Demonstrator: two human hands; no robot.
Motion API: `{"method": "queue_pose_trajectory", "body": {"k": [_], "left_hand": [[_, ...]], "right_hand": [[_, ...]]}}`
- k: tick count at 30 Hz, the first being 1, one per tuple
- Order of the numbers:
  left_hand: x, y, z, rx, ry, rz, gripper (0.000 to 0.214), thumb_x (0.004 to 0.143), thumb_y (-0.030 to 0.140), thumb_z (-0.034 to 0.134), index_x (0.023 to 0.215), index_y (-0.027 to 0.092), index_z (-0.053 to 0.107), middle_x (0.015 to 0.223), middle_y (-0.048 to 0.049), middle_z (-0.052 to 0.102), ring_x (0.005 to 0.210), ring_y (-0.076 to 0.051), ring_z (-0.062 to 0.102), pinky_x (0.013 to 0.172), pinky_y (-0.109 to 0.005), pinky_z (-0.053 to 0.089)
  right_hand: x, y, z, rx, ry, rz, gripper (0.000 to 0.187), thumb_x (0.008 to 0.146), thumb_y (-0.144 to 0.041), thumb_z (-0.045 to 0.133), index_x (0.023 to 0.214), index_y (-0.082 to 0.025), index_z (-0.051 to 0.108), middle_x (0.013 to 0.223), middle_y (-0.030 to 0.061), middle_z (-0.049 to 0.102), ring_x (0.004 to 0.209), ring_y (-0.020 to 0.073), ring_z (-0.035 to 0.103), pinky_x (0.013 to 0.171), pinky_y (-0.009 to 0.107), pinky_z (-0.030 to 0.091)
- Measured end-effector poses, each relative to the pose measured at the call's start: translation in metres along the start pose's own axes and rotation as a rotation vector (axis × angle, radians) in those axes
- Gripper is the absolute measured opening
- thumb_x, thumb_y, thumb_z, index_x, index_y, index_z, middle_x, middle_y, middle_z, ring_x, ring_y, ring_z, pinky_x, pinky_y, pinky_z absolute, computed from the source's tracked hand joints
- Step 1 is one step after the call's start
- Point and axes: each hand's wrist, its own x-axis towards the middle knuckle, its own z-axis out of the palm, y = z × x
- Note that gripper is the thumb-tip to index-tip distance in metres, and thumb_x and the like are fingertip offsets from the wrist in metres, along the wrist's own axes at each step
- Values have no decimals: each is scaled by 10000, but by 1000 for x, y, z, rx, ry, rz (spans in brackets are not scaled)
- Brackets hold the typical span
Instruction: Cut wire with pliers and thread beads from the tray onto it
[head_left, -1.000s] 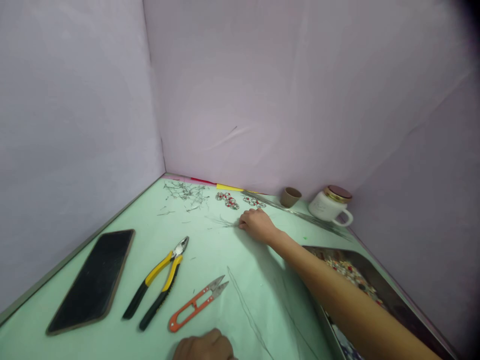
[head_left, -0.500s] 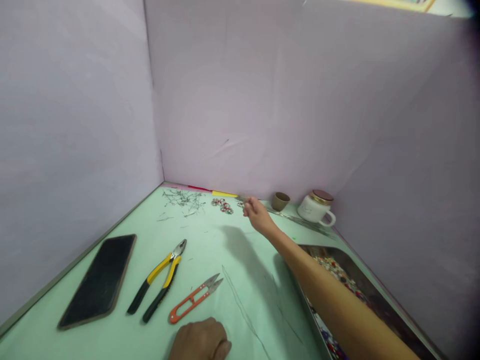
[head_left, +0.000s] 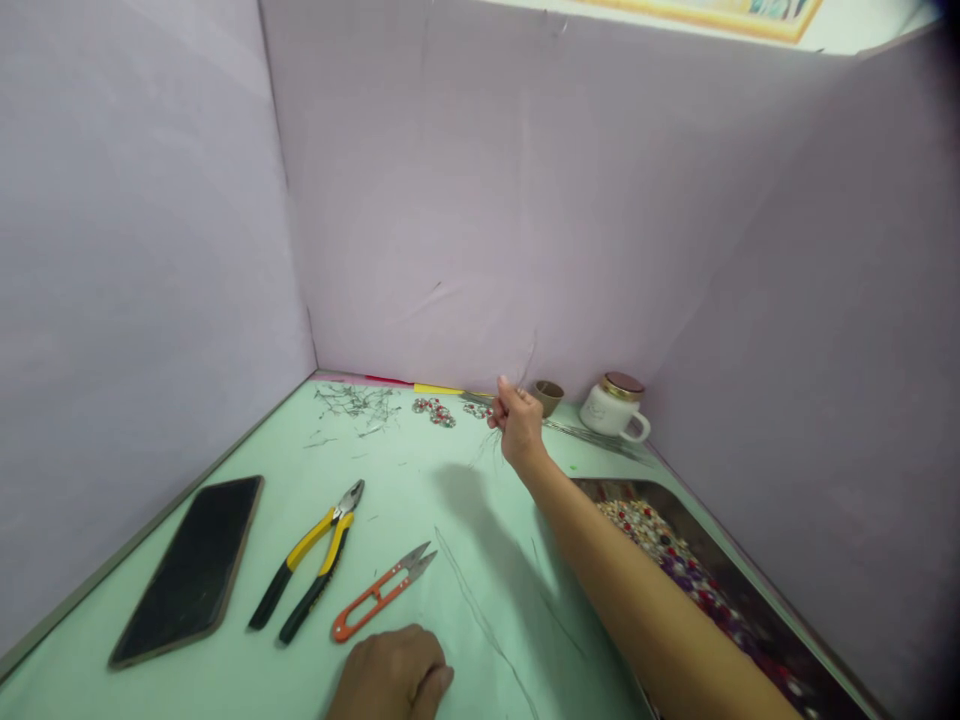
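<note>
My right hand [head_left: 517, 422] is raised at the back of the table, pinching a few fine wires [head_left: 493, 443] whose loose ends stick out above and below the fingers. Behind it lie a bundle of straight wires [head_left: 600, 438] and a small brown cup [head_left: 548, 397]. Small red-and-clear beaded pieces [head_left: 435, 411] lie to its left. My left hand [head_left: 394, 672] rests as a closed fist at the front edge, its fingertips turned out of sight. Just beyond that fist are orange thread snips [head_left: 377, 594]. One long bent wire [head_left: 480, 620] runs along the table on its right.
Yellow-and-black pliers [head_left: 346, 512] and a dark phone [head_left: 191, 570] lie at left. Tangled wire bits [head_left: 356, 403] sit at the back left. A metal tray [head_left: 675, 497] of mixed beads stands at right, under my forearm. A lidded white mug [head_left: 607, 410] is behind. Pale walls [head_left: 480, 200] enclose the table.
My right hand has turned more upright, and the wires in it now show against the back wall and below the fingers. The view has shifted slightly. My left fist stays put.
</note>
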Motion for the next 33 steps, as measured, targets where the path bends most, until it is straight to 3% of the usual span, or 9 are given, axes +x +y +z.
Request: {"method": "queue_pose_trajectory", "body": {"k": [6,12,15,18,19,22,27,30,33], "left_hand": [[2,-2,0,-14,-16,17,244,748,165,381,701,175,620,727,-38,647,678,-155,589,615,-221,410],[-1,-3,4,-122,46,25,234,744,186,400,644,168,610,652,-33,625,627,-154,569,584,-235,407],[0,-6,0,-384,250,2,256,779,280,389,683,163,596,663,-29,602,636,-142,553,605,-234,420],[7,-8,-15,-811,528,-203,324,764,405,424,927,154,549,891,-57,594,807,-160,561,713,-248,443],[10,-7,-22,-949,568,-277,390,753,432,436,1010,148,508,972,-72,572,873,-171,551,742,-257,445],[17,1,-39,-1131,499,-331,488,751,462,431,1127,150,424,1098,-102,504,963,-186,515,777,-289,442],[29,16,-51,-1066,489,-283,441,749,472,425,1112,222,449,1107,-80,492,946,-183,511,735,-284,445],[40,18,-49,-980,493,-250,339,760,461,386,891,195,550,874,-52,567,743,-158,546,641,-282,451],[52,16,-40,-923,523,-153,294,764,410,384,710,169,542,689,-24,559,664,-146,535,616,-271,437]], "right_hand": [[-2,27,0,-45,48,28,374,650,-391,581,442,-192,341,353,-88,285,347,51,254,325,189,317],[7,4,13,24,89,49,426,645,-364,588,482,-211,225,376,-113,185,313,35,161,279,184,135],[6,-12,14,144,66,121,447,673,-357,556,504,-212,169,384,-116,141,319,37,115,284,189,87],[-4,-25,9,280,63,212,449,689,-340,540,518,-206,147,388,-116,120,330,41,92,291,184,69],[-8,-28,8,317,71,227,448,692,-334,538,521,-204,144,387,-116,118,333,42,88,293,180,65],[-26,-35,6,379,87,252,444,696,-322,540,526,-203,147,385,-117,123,337,41,79,295,173,60],[-52,-44,13,441,69,324,419,692,-274,553,524,-199,176,380,-119,137,339,37,75,295,163,55],[-61,-47,15,504,74,375,411,703,-263,541,522,-197,178,378,-120,128,337,37,73,291,155,69],[-64,-46,14,549,107,390,406,715,-261,528,522,-196,177,380,-118,131,333,38,87,291,149,96]]}}
